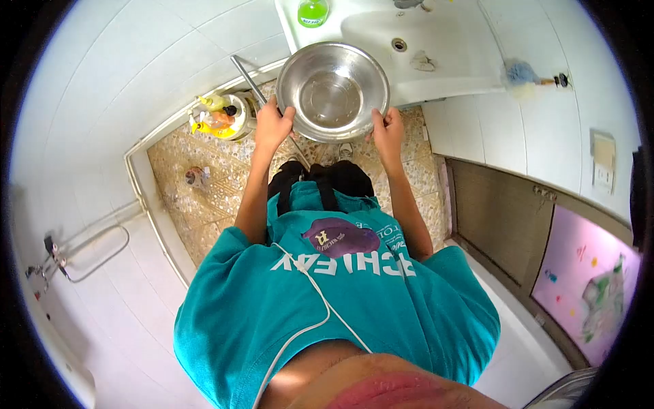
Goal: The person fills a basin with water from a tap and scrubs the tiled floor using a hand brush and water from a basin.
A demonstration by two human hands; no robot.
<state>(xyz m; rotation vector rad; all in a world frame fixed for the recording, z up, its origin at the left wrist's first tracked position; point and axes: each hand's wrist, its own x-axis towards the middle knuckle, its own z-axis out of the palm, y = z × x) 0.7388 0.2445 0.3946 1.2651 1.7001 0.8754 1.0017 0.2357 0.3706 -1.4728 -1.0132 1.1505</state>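
Head view: stainless-steel basin (332, 94), two-handed hold

Teal printed T-shirt (354, 300): nearest, on the wearer's side of the basin; white cable (328, 312) across it.
Left hand (274, 127): clamped on the basin's near left rim, thumb uppermost.
Right hand (387, 133): clamped on the near right rim.
Basin: raised, level.
White sink (453, 75): beyond the basin, extending right.
Bottle of green liquid (313, 13): beyond the basin, on the sink.
Yellow-topped bottles (218, 103): left of the basin, lower.
Pebble-patterned floor (174, 163): farthest, beneath the basin.

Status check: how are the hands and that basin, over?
Left hand and right hand gripping basin, opposite sides. Basin overlaps sink edge in view. Pole beside left hand, possible snag.
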